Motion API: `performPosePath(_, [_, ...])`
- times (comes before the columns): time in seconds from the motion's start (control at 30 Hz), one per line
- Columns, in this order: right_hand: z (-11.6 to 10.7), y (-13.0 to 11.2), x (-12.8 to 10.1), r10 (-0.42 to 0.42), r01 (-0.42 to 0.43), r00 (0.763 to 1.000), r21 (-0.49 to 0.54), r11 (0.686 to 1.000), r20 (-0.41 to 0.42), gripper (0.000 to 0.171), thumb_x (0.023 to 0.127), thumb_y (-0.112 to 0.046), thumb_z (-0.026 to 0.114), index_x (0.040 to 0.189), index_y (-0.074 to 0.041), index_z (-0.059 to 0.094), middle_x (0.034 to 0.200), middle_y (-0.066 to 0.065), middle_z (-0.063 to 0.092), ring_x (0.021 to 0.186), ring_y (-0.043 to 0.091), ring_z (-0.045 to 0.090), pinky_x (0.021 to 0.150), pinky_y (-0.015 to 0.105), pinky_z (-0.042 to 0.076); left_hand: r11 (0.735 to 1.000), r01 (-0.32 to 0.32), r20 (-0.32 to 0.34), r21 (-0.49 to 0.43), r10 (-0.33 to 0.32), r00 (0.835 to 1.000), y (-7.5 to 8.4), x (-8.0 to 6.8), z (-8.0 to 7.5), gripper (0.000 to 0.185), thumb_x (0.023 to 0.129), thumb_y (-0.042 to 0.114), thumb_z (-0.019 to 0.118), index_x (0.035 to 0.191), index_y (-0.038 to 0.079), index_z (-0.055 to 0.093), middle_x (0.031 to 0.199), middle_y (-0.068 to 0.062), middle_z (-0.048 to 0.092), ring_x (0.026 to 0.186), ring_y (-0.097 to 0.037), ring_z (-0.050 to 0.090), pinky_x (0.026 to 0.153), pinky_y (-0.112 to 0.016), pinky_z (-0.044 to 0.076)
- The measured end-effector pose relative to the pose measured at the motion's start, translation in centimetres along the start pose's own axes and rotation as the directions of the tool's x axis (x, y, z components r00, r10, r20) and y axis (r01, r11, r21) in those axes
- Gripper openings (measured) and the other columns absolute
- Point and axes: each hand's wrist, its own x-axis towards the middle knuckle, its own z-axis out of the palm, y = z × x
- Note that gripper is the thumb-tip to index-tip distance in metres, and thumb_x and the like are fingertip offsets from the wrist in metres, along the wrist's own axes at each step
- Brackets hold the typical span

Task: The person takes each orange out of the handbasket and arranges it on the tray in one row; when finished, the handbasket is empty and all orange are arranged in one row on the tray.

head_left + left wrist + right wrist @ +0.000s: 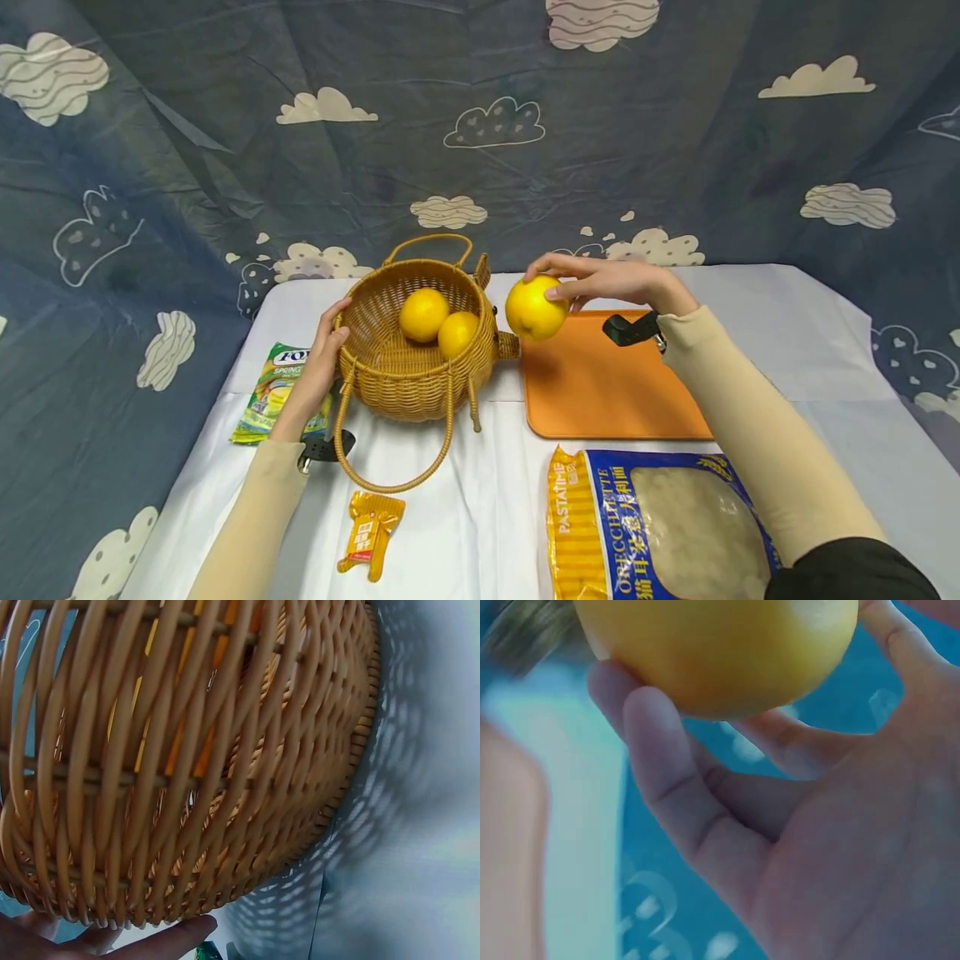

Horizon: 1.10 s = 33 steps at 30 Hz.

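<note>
My right hand [611, 282] holds a yellow apple [536, 308] by its side, in the air just right of the wicker basket [405, 392]. In the right wrist view, curled fingers [660, 742] touch the underside of the apple [720, 660]. The animal-shaped basket stands with its mouth tilted toward me. Inside lie two round yellow fruits, one yellow fruit [424, 315] behind the other yellow fruit [458, 335]. My left hand [318, 367] grips the basket's left rim. From the left wrist, its fingers [165, 941] show against the woven wall [187, 750].
An orange tray [600, 392] lies beneath my right wrist. Nearer me is a blue and yellow pasta bag [660, 525]. A green packet [262, 400] lies partly behind my left forearm, and a small orange packet [371, 533] lies in front of the basket's drooping handle [397, 486].
</note>
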Motion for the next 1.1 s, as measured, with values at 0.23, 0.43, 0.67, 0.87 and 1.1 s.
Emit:
performPosePath(0.23, [0.9, 5.7, -0.5, 0.114, -0.114, 0.993, 0.022, 0.993, -0.007, 0.040, 0.099, -0.027, 0.052, 0.136, -0.017, 0.041, 0.124, 0.014, 0.045, 0.096, 0.030, 0.048, 0.082, 0.039, 0.045, 1.000, 0.007, 0.004, -0.004, -0.007, 1.000, 0.0, -0.3, -0.1, 0.051, 0.104, 0.031, 0.031, 0.153, 0.025, 0.016, 0.156, -0.005, 0.009, 0.137, -0.040, 0.018, 0.098, -0.065, 0.025])
performPosePath(0.43, [2.2, 7.9, 0.2, 0.163, -0.163, 0.986, -0.012, 0.987, 0.042, 0.040, 0.098, -0.027, 0.054, 0.135, -0.018, 0.044, 0.128, 0.012, 0.041, 0.101, 0.028, 0.045, 0.086, 0.046, 0.041, 1.000, 0.019, 0.008, -0.015, -0.019, 1.000, 0.6, -0.5, 0.0, 0.050, 0.105, 0.024, 0.029, 0.153, 0.021, 0.015, 0.156, -0.007, 0.007, 0.137, -0.041, 0.017, 0.099, -0.065, 0.024])
performPosePath(0.67, [3.1, 7.3, 0.7, 0.217, -0.209, 0.972, -0.092, 0.974, 0.086, 0.041, 0.099, -0.029, 0.052, 0.138, -0.020, 0.042, 0.125, 0.011, 0.039, 0.095, 0.027, 0.043, 0.080, 0.043, 0.038, 1.000, 0.020, 0.012, -0.002, -0.020, 1.000, 2.7, -1.3, 0.9, 0.051, 0.104, 0.022, 0.029, 0.152, 0.014, 0.014, 0.156, -0.013, 0.006, 0.138, -0.043, 0.013, 0.102, -0.065, 0.021])
performPosePath(0.87, [3.6, 7.0, 0.6, 0.209, -0.205, 0.977, -0.081, 0.975, 0.049, 0.045, 0.099, -0.026, 0.052, 0.142, -0.021, 0.038, 0.142, 0.013, 0.030, 0.117, 0.034, 0.037, 0.092, 0.053, 0.037, 1.000, -0.001, 0.002, 0.003, 0.001, 1.000, 1.0, -0.5, 0.4, 0.051, 0.104, 0.023, 0.029, 0.153, 0.019, 0.015, 0.157, -0.008, 0.007, 0.139, -0.040, 0.014, 0.104, -0.062, 0.020])
performPosePath(1.1, [4.1, 7.6, 0.3, 0.196, -0.196, 0.980, 0.007, 0.980, 0.008, 0.050, 0.097, -0.025, 0.056, 0.142, -0.019, 0.035, 0.142, 0.015, 0.029, 0.109, 0.032, 0.046, 0.092, 0.049, 0.043, 0.999, -0.023, -0.014, 0.023, 0.023, 1.000, -0.1, -0.1, 0.1, 0.050, 0.104, 0.028, 0.030, 0.152, 0.023, 0.018, 0.156, -0.005, 0.010, 0.139, -0.036, 0.015, 0.105, -0.061, 0.020])
